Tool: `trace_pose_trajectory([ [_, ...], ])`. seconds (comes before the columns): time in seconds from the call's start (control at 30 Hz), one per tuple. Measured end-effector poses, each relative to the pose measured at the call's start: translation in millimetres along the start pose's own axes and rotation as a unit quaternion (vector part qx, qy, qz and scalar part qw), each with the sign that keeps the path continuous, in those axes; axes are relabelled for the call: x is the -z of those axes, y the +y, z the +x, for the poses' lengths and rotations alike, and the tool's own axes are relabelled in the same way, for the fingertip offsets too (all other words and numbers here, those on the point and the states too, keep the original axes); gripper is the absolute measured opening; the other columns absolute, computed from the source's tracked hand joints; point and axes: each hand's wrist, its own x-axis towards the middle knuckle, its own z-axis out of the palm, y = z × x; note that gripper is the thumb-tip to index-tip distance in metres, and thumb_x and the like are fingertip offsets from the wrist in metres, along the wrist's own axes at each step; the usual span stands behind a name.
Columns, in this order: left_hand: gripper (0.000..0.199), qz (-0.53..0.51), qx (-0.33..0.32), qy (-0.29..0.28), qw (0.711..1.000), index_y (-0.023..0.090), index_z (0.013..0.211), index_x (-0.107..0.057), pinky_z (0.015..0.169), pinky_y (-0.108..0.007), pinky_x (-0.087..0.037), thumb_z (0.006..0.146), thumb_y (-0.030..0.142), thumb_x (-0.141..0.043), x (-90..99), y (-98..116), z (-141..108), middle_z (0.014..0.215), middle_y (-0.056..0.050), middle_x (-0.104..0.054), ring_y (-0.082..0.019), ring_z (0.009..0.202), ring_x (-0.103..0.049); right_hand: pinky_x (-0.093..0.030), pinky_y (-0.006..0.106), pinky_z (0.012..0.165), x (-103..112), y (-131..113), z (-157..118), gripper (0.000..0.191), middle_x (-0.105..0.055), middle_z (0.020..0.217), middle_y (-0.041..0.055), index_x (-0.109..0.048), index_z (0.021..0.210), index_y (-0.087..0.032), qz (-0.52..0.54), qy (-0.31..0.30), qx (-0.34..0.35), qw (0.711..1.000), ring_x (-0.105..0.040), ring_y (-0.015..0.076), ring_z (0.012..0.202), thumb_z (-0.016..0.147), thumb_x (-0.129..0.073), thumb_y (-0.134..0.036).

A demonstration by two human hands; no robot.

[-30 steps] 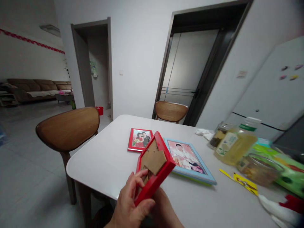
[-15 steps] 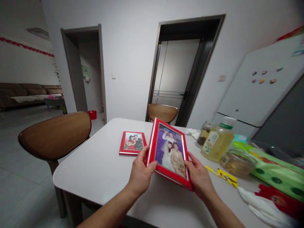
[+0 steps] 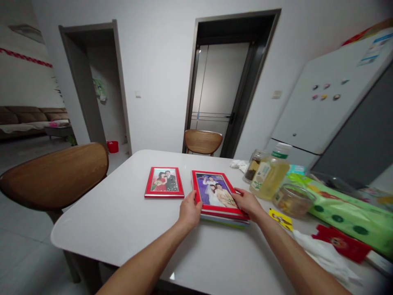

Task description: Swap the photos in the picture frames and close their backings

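A large red picture frame (image 3: 225,211) with a wedding photo lies face up on top of a small stack of thin flat items (image 3: 227,222) on the white table. My left hand (image 3: 189,209) grips its lower left edge, thumb on the front. On the opposite side, my right hand (image 3: 248,203) has its fingers closed on the right edge. To the left, a smaller red picture frame (image 3: 164,196) showing a couple lies by itself on the table, touched by neither hand.
Along the right side are an oil bottle (image 3: 272,174), a glass jar (image 3: 294,200), a green tissue pack (image 3: 340,213), a yellow card (image 3: 281,219) and red packaging (image 3: 344,243). Wooden chairs stand left (image 3: 61,176) and behind (image 3: 203,141) the white table (image 3: 129,221).
Both hands have lowered the large frame from a tilted, raised position to nearly flat on the stack, which now shows beneath it. The camera view has shifted slightly right.
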Motion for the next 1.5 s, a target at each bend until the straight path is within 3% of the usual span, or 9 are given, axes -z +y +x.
trace_pose_trajectory([
  [0.23, 0.072, 0.039, -0.058, -0.070, 0.995, 0.012, 0.122, -0.035, 0.098, -0.033, -0.028, 0.057, 0.016, -0.066, 1.6, -13.9, -13.2, 0.131, -0.012, -0.034, -0.024, 0.118, -0.033, -0.046, 0.025, 0.058, 6.6, 9.7, -18.7, 0.045, -0.067, 0.084, 0.0075, -0.056, 0.106, -0.012, -0.019, -0.042, 0.019, 0.999, -0.061, 0.0162, 0.064, 0.063, -0.049, -0.022],
  [0.57, 0.063, 0.094, -0.082, -0.046, 0.991, 0.010, 0.124, -0.032, 0.100, -0.031, -0.027, 0.064, 0.006, -0.050, 2.1, -26.3, -10.7, 0.131, -0.011, -0.034, -0.022, 0.119, -0.033, -0.042, 0.028, 0.076, -8.8, 14.7, -38.7, 0.051, -0.059, 0.106, 0.0089, -0.047, 0.117, -0.012, -0.107, 0.001, 0.050, 0.993, -0.056, 0.0194, 0.090, 0.069, -0.039, -0.029],
  [0.77, 0.069, 0.142, -0.102, -0.073, 0.982, 0.011, 0.127, -0.026, 0.097, -0.025, -0.031, 0.066, 0.022, -0.057, 16.9, -26.9, -14.6, 0.130, -0.009, -0.036, -0.018, 0.117, -0.036, -0.039, 0.039, 0.082, -7.0, 3.5, -39.2, 0.049, -0.059, 0.104, 0.0156, -0.050, 0.113, -0.008, -0.169, 0.025, 0.063, 0.983, -0.053, 0.0276, 0.095, 0.069, -0.039, -0.026],
  [0.83, 0.071, 0.170, -0.100, -0.083, 0.977, 0.013, 0.127, -0.026, 0.098, -0.028, -0.029, 0.066, 0.032, -0.058, 32.8, -34.6, -10.6, 0.131, -0.009, -0.035, -0.019, 0.118, -0.034, -0.035, 0.041, 0.087, -10.2, -4.6, -45.9, 0.048, -0.055, 0.110, 0.0156, -0.051, 0.111, -0.007, -0.173, 0.071, 0.118, 0.975, -0.047, 0.0276, 0.103, 0.068, -0.040, -0.026],
  [0.93, 0.069, 0.228, -0.065, -0.075, 0.969, 0.009, 0.125, -0.030, 0.101, -0.042, -0.017, 0.068, 0.038, -0.056, 61.7, -52.4, 1.2, 0.133, -0.015, -0.029, -0.026, 0.123, -0.024, -0.033, 0.040, 0.092, -29.5, -24.6, -69.2, 0.044, -0.049, 0.116, 0.0133, -0.053, 0.107, -0.010, -0.151, 0.131, 0.286, 0.937, -0.043, 0.0237, 0.109, 0.071, -0.039, -0.030],
  [1.1, 0.059, 0.302, -0.029, -0.070, 0.950, 0.009, 0.115, -0.042, 0.098, -0.047, -0.016, 0.065, 0.036, -0.058, 95.1, -67.1, 11.2, 0.123, -0.016, -0.041, -0.032, 0.117, -0.031, -0.039, 0.037, 0.090, -91.5, -57.2, -121.4, 0.036, -0.052, 0.114, 0.0097, -0.053, 0.107, -0.017, -0.121, -0.003, 0.428, 0.895, -0.047, 0.0187, 0.107, 0.075, -0.037, -0.025],
  [1.27, 0.045, 0.336, -0.038, -0.075, 0.938, 0.012, 0.103, -0.050, 0.091, -0.038, -0.029, 0.064, 0.034, -0.060, 116.5, -58.3, -29.2, 0.109, -0.012, -0.050, -0.028, 0.105, -0.042, -0.037, 0.039, 0.091, -129.2, -55.3, -141.2, 0.042, -0.049, 0.117, 0.0182, -0.050, 0.110, -0.007, -0.175, -0.071, 0.391, 0.901, -0.045, 0.0237, 0.109, 0.072, -0.039, -0.021],
  [1.37, 0.044, 0.343, -0.037, -0.072, 0.936, 0.015, 0.101, -0.051, 0.091, -0.038, -0.030, 0.063, 0.034, -0.061, 131.4, -53.1, -73.2, 0.108, -0.010, -0.049, -0.026, 0.102, -0.042, -0.036, 0.041, 0.091, -130.4, -45.8, -143.2, 0.043, -0.049, 0.117, 0.0188, -0.049, 0.111, -0.007, -0.179, -0.096, 0.370, 0.906, -0.044, 0.0250, 0.110, 0.073, -0.040, -0.025],
  [1.5, 0.064, 0.301, -0.079, -0.102, 0.945, 0.017, 0.104, -0.046, 0.095, -0.043, -0.025, 0.051, 0.045, -0.068, 135.5, -48.3, -123.8, 0.113, -0.009, -0.046, -0.027, 0.105, -0.040, -0.034, 0.039, 0.093, -127.8, -37.2, -151.3, 0.045, -0.048, 0.118, 0.0165, -0.048, 0.113, -0.009, -0.163, -0.129, 0.343, 0.916, -0.043, 0.0236, 0.111, 0.075, -0.039, -0.030],
])
